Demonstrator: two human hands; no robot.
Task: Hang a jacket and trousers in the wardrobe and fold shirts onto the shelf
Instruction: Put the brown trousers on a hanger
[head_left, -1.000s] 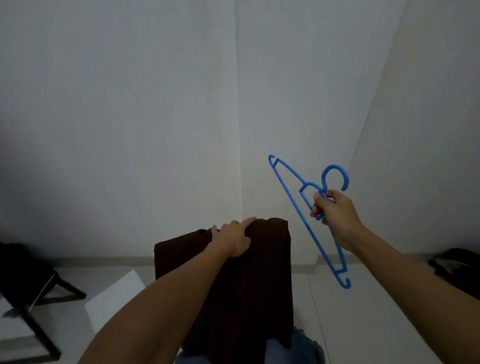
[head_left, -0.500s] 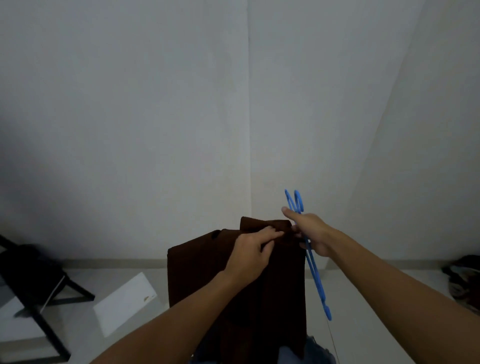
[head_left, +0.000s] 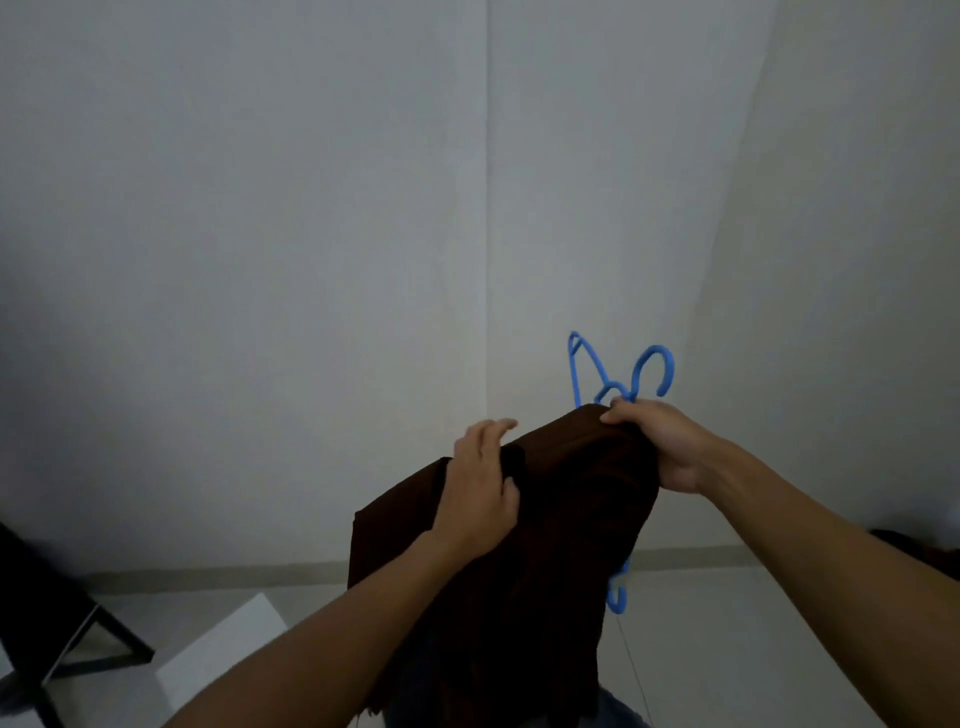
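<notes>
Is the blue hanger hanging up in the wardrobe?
No, the right hand holds the blue hanger up, against the brown cloth.

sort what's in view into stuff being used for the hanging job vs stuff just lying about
In use: brown garment, blue plastic hanger, left hand, right hand.

Lying about: white sheet on the floor, black frame stand, dark heap at far right.

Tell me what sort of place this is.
Probably a sparsely furnished room at home. Plain pale walls meet in a corner above a skirting board and a light floor. A dark stand sits at the left. No wardrobe is in view.
</notes>
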